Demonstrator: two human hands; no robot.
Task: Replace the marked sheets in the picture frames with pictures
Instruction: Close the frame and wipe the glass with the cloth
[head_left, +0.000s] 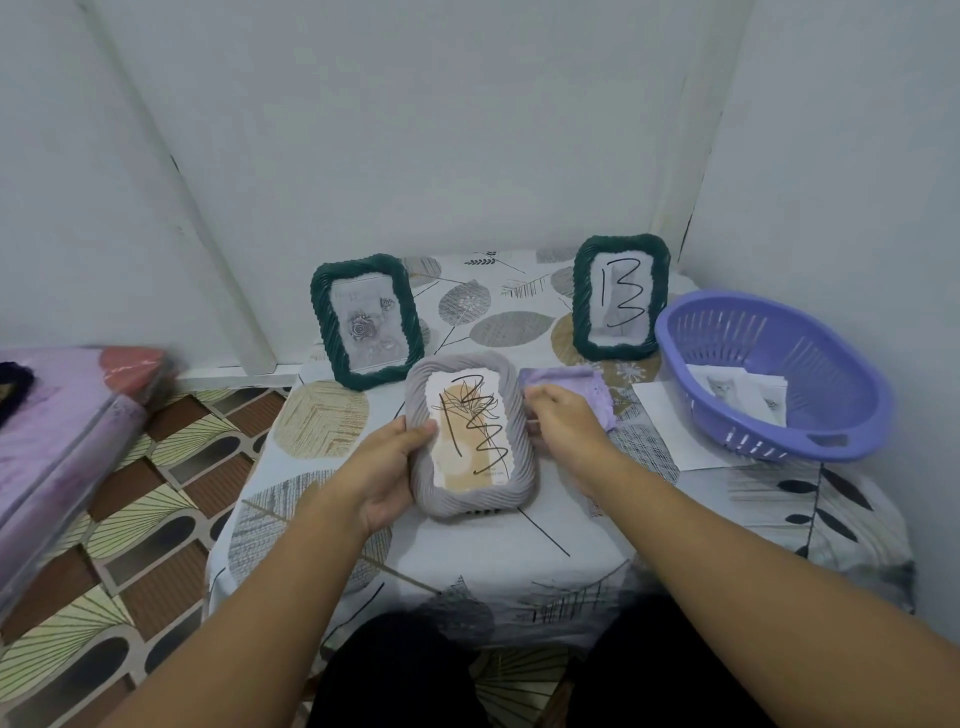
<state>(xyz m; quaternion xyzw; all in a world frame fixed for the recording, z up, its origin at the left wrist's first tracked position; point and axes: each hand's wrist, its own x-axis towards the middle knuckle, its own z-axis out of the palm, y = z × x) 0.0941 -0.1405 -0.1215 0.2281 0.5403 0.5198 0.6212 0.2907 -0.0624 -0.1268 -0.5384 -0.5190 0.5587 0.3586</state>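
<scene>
A grey picture frame with a scribbled marked sheet inside is held tilted above the table. My left hand grips its left edge, thumb on the front. At the frame's right edge my right hand has curled fingers; whether they hold the frame or the purple cloth behind them is unclear. Two dark green frames stand upright behind: the left one shows a rose picture, the right one holds a sheet marked "13".
A purple plastic basket at the right holds loose pictures, one of a cat. A white sheet lies under its near edge. The table wears a leaf-print cloth. Walls close in behind and right; a mattress lies left.
</scene>
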